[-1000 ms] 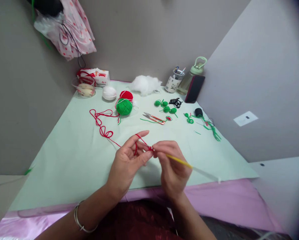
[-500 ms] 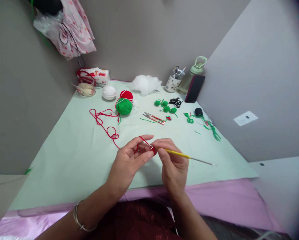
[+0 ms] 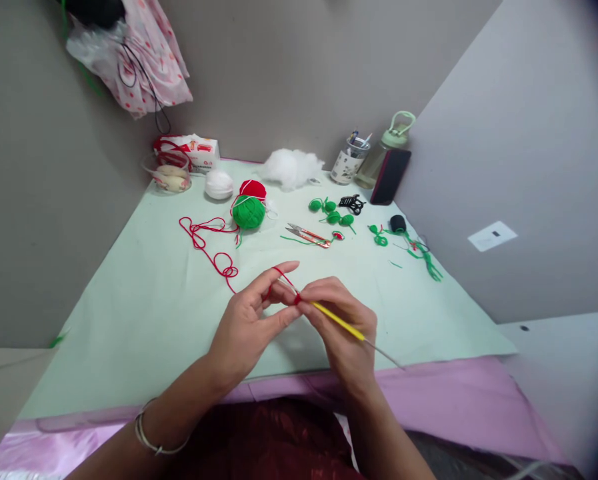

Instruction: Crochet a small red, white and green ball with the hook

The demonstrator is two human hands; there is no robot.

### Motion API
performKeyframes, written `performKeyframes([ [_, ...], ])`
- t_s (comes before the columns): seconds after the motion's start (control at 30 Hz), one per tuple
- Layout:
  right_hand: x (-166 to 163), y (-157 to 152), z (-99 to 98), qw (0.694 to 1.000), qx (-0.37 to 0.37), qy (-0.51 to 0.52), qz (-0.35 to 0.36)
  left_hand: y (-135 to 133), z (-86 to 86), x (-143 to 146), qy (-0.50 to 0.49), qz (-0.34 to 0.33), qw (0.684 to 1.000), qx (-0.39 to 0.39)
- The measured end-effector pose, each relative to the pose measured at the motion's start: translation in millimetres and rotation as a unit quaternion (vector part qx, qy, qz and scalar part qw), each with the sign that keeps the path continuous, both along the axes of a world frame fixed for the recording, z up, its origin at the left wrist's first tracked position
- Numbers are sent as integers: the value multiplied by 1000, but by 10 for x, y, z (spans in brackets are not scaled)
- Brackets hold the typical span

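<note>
My right hand [image 3: 346,323] is closed round a crochet hook [image 3: 339,321] with a yellow handle, its bare metal end pointing down to the right. Pinched between the thumb and fingers of my left hand [image 3: 251,320] is a small red crochet piece [image 3: 297,300], mostly covered by fingertips. Red yarn [image 3: 285,276] runs over the raised left index finger down to this piece, where the hook's working tip meets it. The fingertips of both hands touch or nearly touch there. From the left hand the strand trails back to loose red loops [image 3: 225,265] on the table.
On the pale green tabletop [image 3: 143,320] lie a green yarn ball [image 3: 249,212], a red one [image 3: 253,190], thread snips [image 3: 309,235] and several green crocheted pieces [image 3: 333,218]. White stuffing [image 3: 291,168], a pen cup [image 3: 349,163], a bottle [image 3: 379,160] and a phone [image 3: 391,177] line the back.
The hook has swung so its free end points more steeply down and sits further left. The red piece and the fingertips have shifted slightly left; the left index finger is raised a little.
</note>
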State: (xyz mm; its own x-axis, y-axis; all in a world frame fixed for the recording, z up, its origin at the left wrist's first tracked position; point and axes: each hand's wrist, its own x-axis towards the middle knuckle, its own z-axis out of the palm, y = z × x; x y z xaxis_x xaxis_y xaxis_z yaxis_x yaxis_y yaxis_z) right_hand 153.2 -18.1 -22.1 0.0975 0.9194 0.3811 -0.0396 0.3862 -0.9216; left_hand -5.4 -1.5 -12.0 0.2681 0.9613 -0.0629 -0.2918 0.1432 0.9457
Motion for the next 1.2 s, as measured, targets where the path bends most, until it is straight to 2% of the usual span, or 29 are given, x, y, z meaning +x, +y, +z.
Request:
performKeyframes([
  [0.17, 23, 32, -57, 996, -51, 68, 26, 36, 4, -93, 23, -39, 999, 7],
  [0.27, 4, 33, -24, 996, -57, 44, 46, 39, 10, -107, 50, -20, 998, 34],
  [0.4, -50, 10, 55, 999, -49, 9, 18, 46, -10, -110, 111, 8, 990, 85],
  [0.5, -67, 16, 38, 995, -61, 68, 28, 57, -37, -123, 155, 20, 980, 125],
  [0.63, -68, 44, -4, 976, -112, 178, 57, 72, -55, -149, 186, 21, 969, 162],
  [0.8, -89, 53, 49, 966, -130, 217, 57, 87, -5, -184, 202, 44, 965, 163],
  [0.87, -100, 58, 69, 966, -125, 222, 48, 85, 33, -186, 168, 44, 976, 130],
  [0.93, -114, 69, 70, 968, -119, 219, 27, 75, 69, -167, 79, 31, 994, 67],
  [1.0, -133, 83, 57, 971, -112, 211, 0, 56, 98, -125, -28, 22, 999, -4],
  [1.1, -169, 97, 29, 971, -102, 216, -18, 25, 135, -39, -142, 28, 986, -87],
  [1.2, -202, 102, 17, 967, -94, 235, -9, 8, 159, 22, -208, 42, 968, -134],
])
